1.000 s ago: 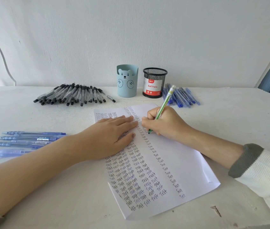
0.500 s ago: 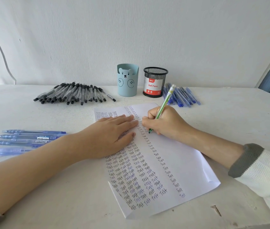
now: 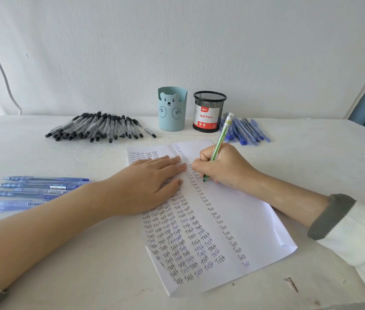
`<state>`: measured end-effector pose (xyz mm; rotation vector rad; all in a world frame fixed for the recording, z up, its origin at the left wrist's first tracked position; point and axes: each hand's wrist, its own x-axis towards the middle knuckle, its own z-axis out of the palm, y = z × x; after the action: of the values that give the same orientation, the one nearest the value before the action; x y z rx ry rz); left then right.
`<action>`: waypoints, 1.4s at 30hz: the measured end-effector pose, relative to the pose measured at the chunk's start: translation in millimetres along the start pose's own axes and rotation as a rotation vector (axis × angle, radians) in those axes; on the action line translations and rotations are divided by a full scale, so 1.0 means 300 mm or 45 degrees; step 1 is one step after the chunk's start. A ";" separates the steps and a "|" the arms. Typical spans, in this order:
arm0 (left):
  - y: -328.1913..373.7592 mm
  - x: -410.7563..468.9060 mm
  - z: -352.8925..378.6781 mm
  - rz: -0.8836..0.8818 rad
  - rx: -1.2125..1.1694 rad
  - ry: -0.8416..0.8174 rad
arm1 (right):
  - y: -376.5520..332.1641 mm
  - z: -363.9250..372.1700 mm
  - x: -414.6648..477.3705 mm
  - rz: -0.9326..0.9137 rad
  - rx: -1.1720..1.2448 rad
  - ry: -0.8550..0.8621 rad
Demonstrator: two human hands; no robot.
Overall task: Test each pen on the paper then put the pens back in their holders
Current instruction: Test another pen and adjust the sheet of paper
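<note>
White counter point(image 3: 311, 164), paper point(image 3: 244, 220) lay at an angle in the middle, covered in columns of "Test". Left hand point(image 3: 148, 186) lay flat on the paper's upper part, fingers point(image 3: 172, 162) straight, pinning it. Right hand point(image 3: 226, 166) just beside it, fingers curled round the green pen point(image 3: 221, 135), tip on the paper. Black pens point(image 3: 101, 128) piled at back left. Left blue pens point(image 3: 38, 189) lay side by side near the left forearm. Right blue pens point(image 3: 246, 130) lay beside the mesh holder point(image 3: 209, 113). Bear holder point(image 3: 172, 110) stood just left of it.
</note>
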<state>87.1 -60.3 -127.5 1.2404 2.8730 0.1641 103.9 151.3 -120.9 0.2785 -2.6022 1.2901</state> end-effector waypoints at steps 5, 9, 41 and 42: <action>0.008 0.002 -0.007 -0.016 0.002 -0.023 | 0.003 -0.002 0.001 0.047 0.014 -0.010; 0.013 0.007 -0.024 -0.046 0.041 -0.063 | -0.031 -0.035 0.003 0.131 0.063 -0.009; 1.419 0.204 0.175 1.015 -0.986 0.162 | 0.321 -0.669 -1.195 0.308 0.632 1.775; 1.475 0.204 0.251 1.058 -0.999 0.075 | 0.381 -0.664 -1.266 0.386 0.628 1.835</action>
<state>369.7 292.7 -156.4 2.0357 1.7565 1.1709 459.9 405.4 -197.2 -0.7364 -1.1120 1.3761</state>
